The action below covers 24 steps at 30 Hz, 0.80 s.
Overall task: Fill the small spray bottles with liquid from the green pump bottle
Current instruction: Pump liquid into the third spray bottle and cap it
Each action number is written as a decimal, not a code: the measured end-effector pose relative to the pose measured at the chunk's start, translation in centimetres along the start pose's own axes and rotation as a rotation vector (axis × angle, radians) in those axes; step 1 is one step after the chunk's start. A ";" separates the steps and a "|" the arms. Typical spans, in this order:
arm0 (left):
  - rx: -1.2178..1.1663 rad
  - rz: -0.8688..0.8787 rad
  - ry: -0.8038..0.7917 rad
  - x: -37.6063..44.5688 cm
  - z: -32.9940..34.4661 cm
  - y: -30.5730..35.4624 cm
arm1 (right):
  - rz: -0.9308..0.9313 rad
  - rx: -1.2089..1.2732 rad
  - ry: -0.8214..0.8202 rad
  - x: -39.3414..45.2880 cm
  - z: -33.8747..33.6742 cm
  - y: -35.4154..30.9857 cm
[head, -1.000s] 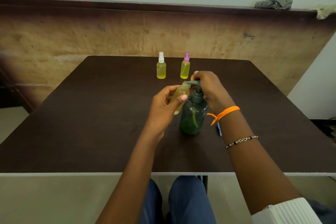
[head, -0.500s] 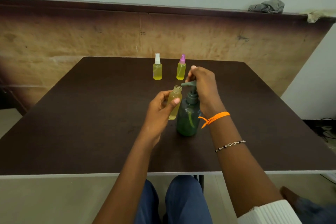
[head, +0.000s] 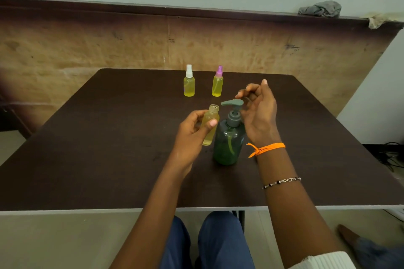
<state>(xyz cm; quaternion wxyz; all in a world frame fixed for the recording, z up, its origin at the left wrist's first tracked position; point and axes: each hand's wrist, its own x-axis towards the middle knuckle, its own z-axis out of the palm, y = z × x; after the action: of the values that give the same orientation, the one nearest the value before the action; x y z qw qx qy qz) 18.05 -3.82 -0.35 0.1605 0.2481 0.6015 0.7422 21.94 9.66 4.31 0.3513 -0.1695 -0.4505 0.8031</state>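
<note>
Open spray bottle: upright, uncapped, pinched in left hand, just left of green pump bottle on table. Spout points toward its mouth. Right hand beside pump head, fingers loosely curled, gripping nothing.

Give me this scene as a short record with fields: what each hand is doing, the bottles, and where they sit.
left hand: grips the open bottle, no cap, yellow liquid inside
right hand: beside the pump head, fingers loosely curled, holding nothing
pump bottle: green, upright on the table
capped bottles: white cap, purple cap, upright side by side at the far edge
</note>
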 end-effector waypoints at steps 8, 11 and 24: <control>0.014 -0.032 0.006 -0.7 -0.7 -0.3 | -0.137 -0.976 0.235 -1.8 -7.8 1.8; 0.013 -0.054 0.015 -0.9 -0.9 -0.7 | -0.087 -1.297 0.160 -2.8 -9.3 3.3; 0.029 -0.098 -0.008 -2.5 -0.5 -1.3 | -0.222 -1.029 0.269 -5.2 -9.1 2.3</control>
<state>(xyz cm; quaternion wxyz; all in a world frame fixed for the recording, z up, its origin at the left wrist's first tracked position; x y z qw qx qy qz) 19.73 -5.26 -2.08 0.1953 0.2237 0.6230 0.7237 29.94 10.65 -2.76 0.3603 -0.3723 -0.7516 0.4082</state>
